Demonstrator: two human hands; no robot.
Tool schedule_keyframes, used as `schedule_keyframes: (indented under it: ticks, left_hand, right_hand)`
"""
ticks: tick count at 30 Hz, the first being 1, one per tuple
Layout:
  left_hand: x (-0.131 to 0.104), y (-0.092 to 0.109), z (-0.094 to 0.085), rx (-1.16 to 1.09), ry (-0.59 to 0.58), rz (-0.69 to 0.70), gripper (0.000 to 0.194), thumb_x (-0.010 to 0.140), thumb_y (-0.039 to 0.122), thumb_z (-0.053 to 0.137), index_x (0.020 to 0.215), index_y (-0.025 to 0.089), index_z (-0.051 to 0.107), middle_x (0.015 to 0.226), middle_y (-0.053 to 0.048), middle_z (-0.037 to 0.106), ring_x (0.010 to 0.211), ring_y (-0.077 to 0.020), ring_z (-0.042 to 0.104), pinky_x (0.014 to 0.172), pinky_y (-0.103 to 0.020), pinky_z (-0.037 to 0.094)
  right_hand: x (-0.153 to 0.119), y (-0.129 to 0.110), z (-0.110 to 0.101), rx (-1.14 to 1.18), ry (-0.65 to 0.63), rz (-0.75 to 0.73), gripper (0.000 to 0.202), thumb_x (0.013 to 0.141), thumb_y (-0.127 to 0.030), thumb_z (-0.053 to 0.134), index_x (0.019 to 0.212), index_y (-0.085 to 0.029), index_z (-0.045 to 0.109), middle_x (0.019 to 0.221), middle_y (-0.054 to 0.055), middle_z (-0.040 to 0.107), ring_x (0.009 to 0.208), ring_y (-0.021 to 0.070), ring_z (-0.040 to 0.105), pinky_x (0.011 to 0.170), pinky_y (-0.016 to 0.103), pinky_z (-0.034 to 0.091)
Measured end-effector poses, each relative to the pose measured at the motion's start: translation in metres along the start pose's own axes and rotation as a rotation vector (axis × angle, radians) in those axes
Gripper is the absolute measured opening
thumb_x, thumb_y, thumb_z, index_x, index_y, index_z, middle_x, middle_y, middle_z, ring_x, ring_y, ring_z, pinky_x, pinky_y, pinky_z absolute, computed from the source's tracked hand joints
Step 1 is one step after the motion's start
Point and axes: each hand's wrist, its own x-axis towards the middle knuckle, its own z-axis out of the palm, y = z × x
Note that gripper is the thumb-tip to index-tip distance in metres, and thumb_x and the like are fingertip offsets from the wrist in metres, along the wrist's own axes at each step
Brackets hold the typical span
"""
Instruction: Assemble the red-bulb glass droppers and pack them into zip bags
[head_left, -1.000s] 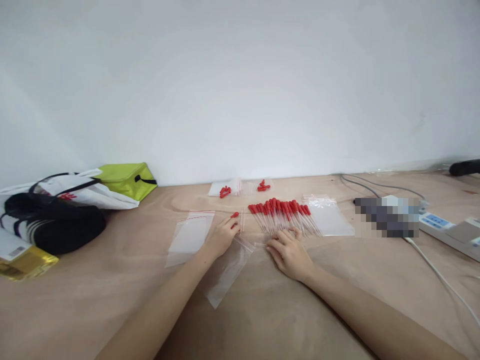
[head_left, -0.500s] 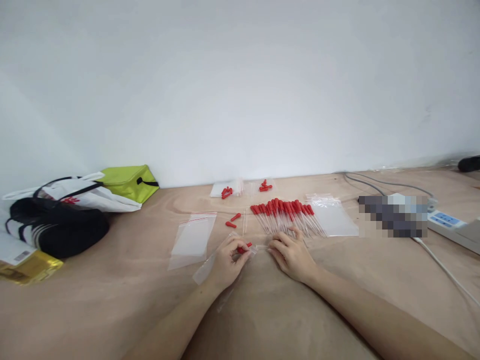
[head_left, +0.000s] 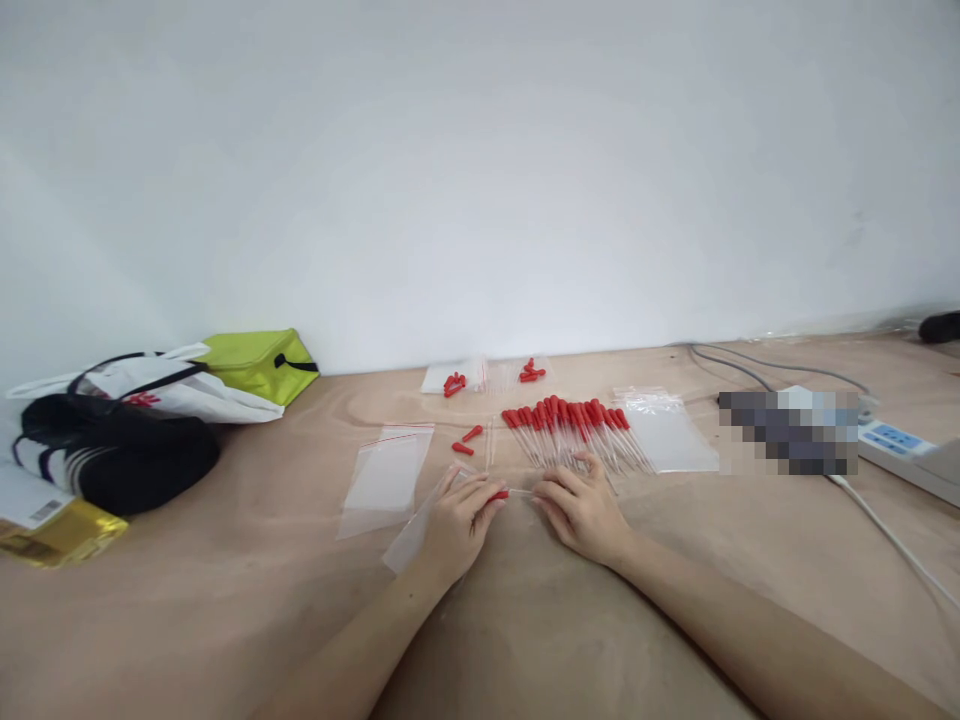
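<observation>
My left hand point(head_left: 461, 515) is closed, pinching a red rubber dropper bulb point(head_left: 499, 495) between thumb and fingers. A thin clear dropper tube point(head_left: 521, 491) runs from the bulb's end to my right hand point(head_left: 581, 510), whose fingers are closed on its other end. Whether the tube sits inside the bulb I cannot tell. Under and beside my left hand lies a clear zip bag point(head_left: 405, 545). Just beyond both hands are two loose red bulbs point(head_left: 467, 440), a few loose tubes point(head_left: 491, 440), and a fanned row of red-topped droppers point(head_left: 574, 425).
Flat zip bags point(head_left: 386, 480) lie at left, and a stack of bags point(head_left: 682, 440) at right. Bags with more bulbs point(head_left: 454, 383) are by the wall. A black cap point(head_left: 142, 460) and a green bag point(head_left: 259, 360) stand far left; a power strip point(head_left: 900, 445) lies far right.
My left hand has shifted slightly right, and the red bulb now lines up with the tube. The clear bag film near my left fingertips has slipped away. My right hand has barely moved.
</observation>
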Motion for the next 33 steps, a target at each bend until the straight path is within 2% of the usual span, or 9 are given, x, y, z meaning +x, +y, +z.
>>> schedule_keyframes:
  ticks: [8, 12, 16, 26, 33]
  left_hand:
    - [0.003, 0.005, -0.004, -0.054, -0.025, -0.005, 0.02, 0.087, 0.022, 0.041, 0.089, 0.021, 0.061, 0.087, -0.003, 0.068, 0.085, -0.0179, 0.061, 0.093, -0.044, 0.033]
    - [0.003, 0.005, -0.003, -0.079, -0.044, 0.007, 0.019, 0.087, 0.023, 0.041, 0.085, 0.021, 0.061, 0.082, -0.002, 0.069, 0.078, -0.0165, 0.062, 0.094, -0.043, 0.03]
    - [0.002, 0.005, -0.003, -0.09, -0.076, -0.007, 0.019, 0.086, 0.023, 0.042, 0.083, 0.022, 0.061, 0.079, -0.001, 0.069, 0.073, -0.0158, 0.063, 0.094, -0.044, 0.027]
    - [0.003, 0.006, -0.005, -0.069, -0.083, 0.011, 0.017, 0.084, 0.023, 0.045, 0.077, 0.021, 0.061, 0.074, 0.0, 0.069, 0.069, -0.0157, 0.061, 0.092, -0.043, 0.025]
    - [0.004, 0.011, -0.007, -0.055, -0.097, 0.052, 0.014, 0.082, 0.022, 0.047, 0.075, 0.019, 0.059, 0.071, 0.001, 0.067, 0.067, -0.015, 0.059, 0.092, -0.043, 0.024]
  right_hand:
    - [0.0, 0.001, 0.001, 0.031, -0.037, -0.047, 0.02, 0.083, -0.015, 0.041, 0.085, -0.02, 0.06, 0.078, 0.0, 0.062, 0.067, 0.0098, 0.054, 0.09, 0.038, 0.019]
    - [0.001, 0.006, 0.003, 0.076, -0.022, -0.067, 0.026, 0.081, -0.009, 0.039, 0.086, -0.021, 0.061, 0.08, 0.0, 0.063, 0.067, 0.0097, 0.055, 0.088, 0.038, 0.018]
    - [0.003, 0.008, 0.003, 0.099, -0.07, -0.068, 0.026, 0.082, -0.011, 0.039, 0.086, -0.023, 0.062, 0.08, 0.0, 0.064, 0.067, 0.01, 0.055, 0.086, 0.037, 0.017]
    - [0.001, 0.002, 0.005, 0.006, -0.064, -0.1, 0.028, 0.072, -0.006, 0.04, 0.083, -0.02, 0.061, 0.075, 0.001, 0.06, 0.066, 0.0118, 0.049, 0.078, 0.036, 0.017]
    - [0.003, -0.006, 0.002, 0.102, -0.09, -0.063, 0.02, 0.079, -0.011, 0.041, 0.078, -0.017, 0.06, 0.067, 0.0, 0.055, 0.06, 0.0108, 0.045, 0.069, 0.032, 0.019]
